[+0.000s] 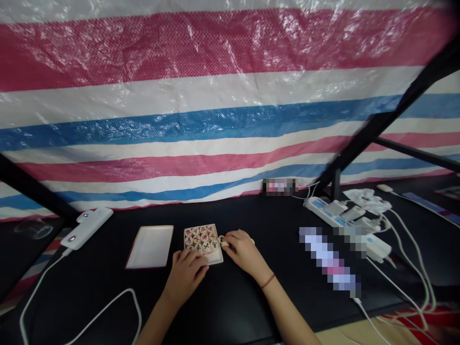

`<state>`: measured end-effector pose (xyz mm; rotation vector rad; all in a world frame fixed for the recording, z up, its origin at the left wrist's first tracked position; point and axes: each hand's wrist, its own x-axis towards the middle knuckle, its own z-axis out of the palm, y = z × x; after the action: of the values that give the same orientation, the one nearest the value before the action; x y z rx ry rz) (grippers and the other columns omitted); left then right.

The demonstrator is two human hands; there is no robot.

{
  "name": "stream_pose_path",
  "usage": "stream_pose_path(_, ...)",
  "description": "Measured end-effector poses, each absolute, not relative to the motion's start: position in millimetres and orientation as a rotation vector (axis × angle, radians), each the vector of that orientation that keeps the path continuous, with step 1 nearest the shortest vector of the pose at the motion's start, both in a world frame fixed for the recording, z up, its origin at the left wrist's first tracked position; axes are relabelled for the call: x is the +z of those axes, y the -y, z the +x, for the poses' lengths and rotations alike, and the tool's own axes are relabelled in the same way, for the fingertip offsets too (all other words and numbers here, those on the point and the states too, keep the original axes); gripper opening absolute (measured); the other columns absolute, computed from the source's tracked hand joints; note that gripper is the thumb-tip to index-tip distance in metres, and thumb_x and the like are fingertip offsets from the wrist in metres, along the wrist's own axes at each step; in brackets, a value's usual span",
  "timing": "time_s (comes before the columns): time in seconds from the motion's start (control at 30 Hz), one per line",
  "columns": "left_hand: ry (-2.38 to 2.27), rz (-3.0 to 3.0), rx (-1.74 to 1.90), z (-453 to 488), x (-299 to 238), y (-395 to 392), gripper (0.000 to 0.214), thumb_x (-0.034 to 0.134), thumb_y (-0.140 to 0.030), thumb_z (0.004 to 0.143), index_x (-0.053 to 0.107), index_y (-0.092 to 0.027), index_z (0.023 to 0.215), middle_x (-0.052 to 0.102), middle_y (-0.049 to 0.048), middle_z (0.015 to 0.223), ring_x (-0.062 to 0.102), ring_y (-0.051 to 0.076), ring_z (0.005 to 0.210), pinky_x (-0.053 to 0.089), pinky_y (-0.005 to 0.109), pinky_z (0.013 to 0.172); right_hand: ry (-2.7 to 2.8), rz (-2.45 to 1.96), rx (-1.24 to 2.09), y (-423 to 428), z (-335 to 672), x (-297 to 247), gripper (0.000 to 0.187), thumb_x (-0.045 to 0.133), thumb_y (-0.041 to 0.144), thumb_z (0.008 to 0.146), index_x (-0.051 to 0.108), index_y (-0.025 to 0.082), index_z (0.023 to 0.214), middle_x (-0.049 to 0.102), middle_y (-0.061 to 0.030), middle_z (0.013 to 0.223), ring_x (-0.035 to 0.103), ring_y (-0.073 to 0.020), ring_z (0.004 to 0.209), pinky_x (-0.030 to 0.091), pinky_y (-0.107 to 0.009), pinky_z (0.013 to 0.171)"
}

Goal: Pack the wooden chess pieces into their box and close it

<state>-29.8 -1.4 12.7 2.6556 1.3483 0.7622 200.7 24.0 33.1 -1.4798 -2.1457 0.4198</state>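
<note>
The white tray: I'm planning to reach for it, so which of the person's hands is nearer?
Left. The left hand lies to the right of the white tray, at the corner of the wooden board of round xiangqi pieces. The right hand is farther, beyond the board's other side.

Here we are, looking out from the person's own head: one worn camera, tipped forward and down across the tabletop (230, 297) — close on the left hand (185, 280) and right hand (244, 251), a striped tarp (215, 120) filling the top.
</note>
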Motion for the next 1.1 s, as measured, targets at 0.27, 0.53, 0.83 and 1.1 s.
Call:
stream_pose_path(0.27,-1.318,2.665,1.168,-31,14,7,0.036,0.056,-0.032,0.093,0.055,-0.023,0.128,0.066,0.0074,0.112,0.062,0.019,0.1,0.049,0.032,0.086,1.654,-1.259,0.967,4,156,46,0.01,0.066,0.022,0.082,0.068,0.02,0.092,0.067,0.0,0.08,0.06,-0.0141,0.074,0.049,-0.025,0.072)
stream_pose_path(0.53,-1.531,2.534,1.18,-63,4,6,0.023,0.057,-0.03,0.088,0.066,-0.025,0.109,0.068,0.0057,0.1,0.064,0.02,0.092,0.051,0.035,0.082,1.755,-1.389,0.747,-8,155,45,0.019,0.048,0.02,0.091,0.066,0.019,0.086,0.068,-0.0041,0.083,0.06,-0.017,0.078,0.046,-0.028,0.074)
stream_pose_path(0.83,-1.703,2.558,1.003,-64,-4,10,0.026,0.06,-0.026,0.084,0.067,-0.027,0.109,0.069,0.0036,0.099,0.061,0.022,0.092,0.042,0.038,0.083,2.203,-1.683,0.361,-29,195,35,0.034,0.049,0.006,0.08,0.066,0.023,0.104,0.067,-0.0072,0.113,0.055,-0.0237,0.103,0.038,-0.033,0.08)
stream_pose_path(1.1,-1.681,2.552,0.978,-61,4,11,0.015,0.058,-0.023,0.085,0.07,-0.027,0.094,0.072,0.0018,0.097,0.06,0.022,0.093,0.039,0.037,0.083,2.202,-1.699,0.417,-34,194,34,0.022,0.056,0.01,0.08,0.064,0.022,0.096,0.07,-0.0042,0.104,0.057,-0.0234,0.1,0.034,-0.035,0.082)
